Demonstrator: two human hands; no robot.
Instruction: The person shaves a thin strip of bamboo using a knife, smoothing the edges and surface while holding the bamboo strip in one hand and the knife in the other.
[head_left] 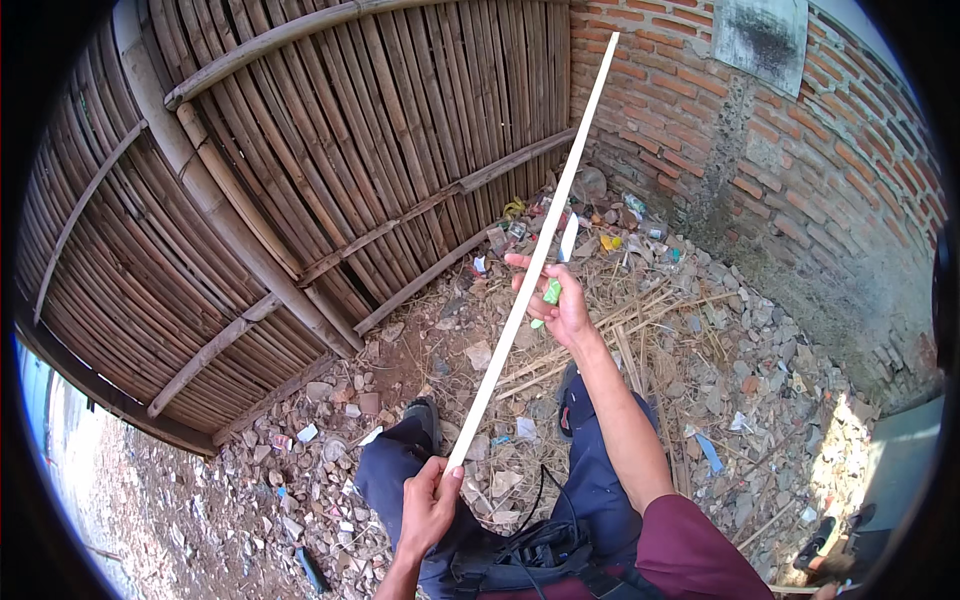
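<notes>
A long, pale, flat strip (497,362), seemingly split bamboo, slants upward from near my lap toward the far brick wall. Its near end is pinched between the thumb and fingers of my left hand (428,508). Farther up the strip, my right hand (568,312) is closed around the green handle of a knife (552,291), with the index finger stretched out toward the strip. The knife's pale blade (569,240) points away from me, just right of the strip. Part of the handle is hidden by my fingers.
A bamboo-slat fence (400,130) rises at the left and a brick wall (680,130) at the far right. Stones and litter cover the ground (720,400), with dry stalks (640,320) beyond my feet. Dark footwear (818,545) shows at the lower right.
</notes>
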